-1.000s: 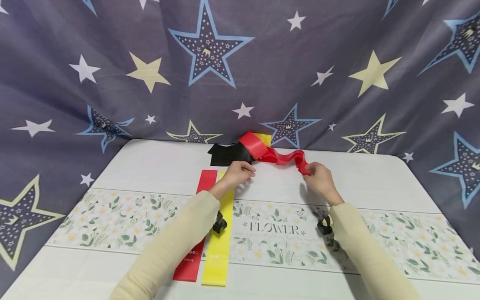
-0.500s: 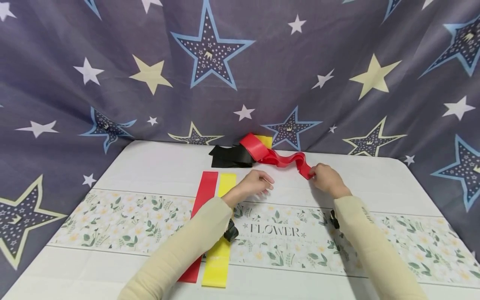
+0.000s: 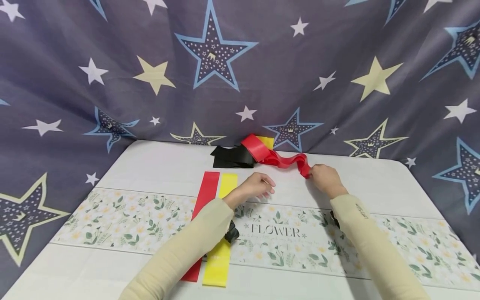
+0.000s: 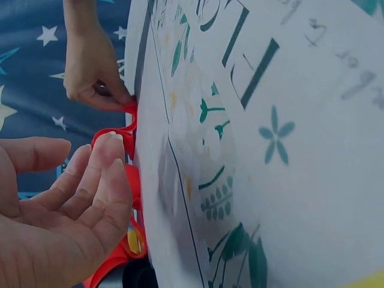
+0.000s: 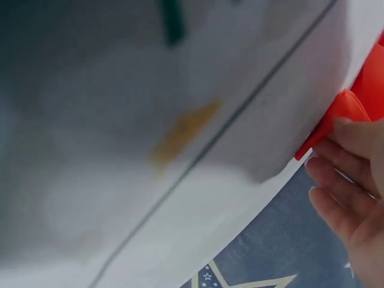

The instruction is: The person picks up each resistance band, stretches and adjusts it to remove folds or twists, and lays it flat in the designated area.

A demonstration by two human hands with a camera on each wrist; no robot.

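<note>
A loose red resistance band [image 3: 286, 161] lies in waves and folds near the back of the table. My right hand [image 3: 327, 180] pinches its right end between thumb and fingers; the right wrist view shows the band's red end [image 5: 342, 117] at the thumb. My left hand [image 3: 255, 186] is held over the table in front of the band, fingers loosely bent. In the left wrist view, the left palm [image 4: 66, 216] holds nothing.
Under the red band's left end lies a folded black band [image 3: 233, 157], with a yellow piece [image 3: 267, 142] behind. A flat red band [image 3: 207, 189] and flat yellow band [image 3: 216, 266] lie side by side, partly under my left arm. A star-patterned cloth [image 3: 157, 100] rises behind the table.
My left hand has moved right, away from the black band. My right hand has shifted slightly right and toward me, drawing out the red band's end.
</note>
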